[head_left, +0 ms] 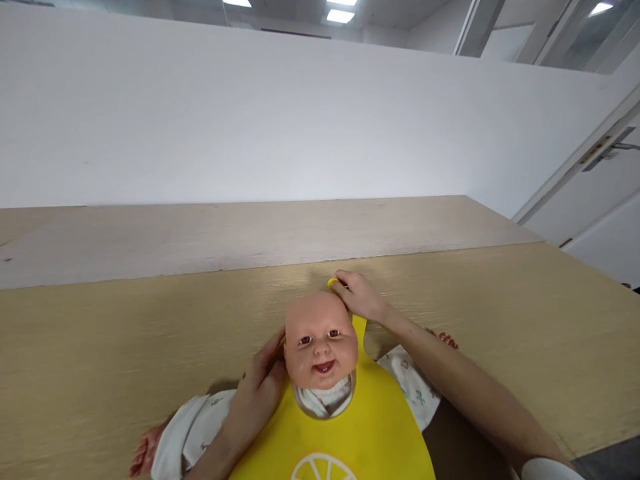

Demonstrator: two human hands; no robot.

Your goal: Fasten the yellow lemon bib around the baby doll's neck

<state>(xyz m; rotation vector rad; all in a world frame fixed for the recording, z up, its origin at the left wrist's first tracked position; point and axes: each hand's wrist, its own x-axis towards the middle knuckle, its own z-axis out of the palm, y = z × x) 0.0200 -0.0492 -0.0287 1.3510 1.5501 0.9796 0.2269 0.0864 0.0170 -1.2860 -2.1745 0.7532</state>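
Note:
A baby doll (320, 337) in white patterned clothes wears a yellow bib (350, 433) with a white citrus-slice print. My right hand (357, 293) is closed by the top of the doll's head, pinching the end of one bib strap (333, 285). That strap rises beside the head, on the right in the view. On the other side, my left hand (263, 380) curls against the head and neck. Its fingertips are partly hidden behind the head, where a sliver of yellow shows between them and the doll.
The doll is on a wooden tabletop (125, 347), with a paler board (250, 233) along its far side. A white partition (300, 120) stands behind it. At the right is a white door with a metal handle (613, 150). The doll's arms stretch out to both sides.

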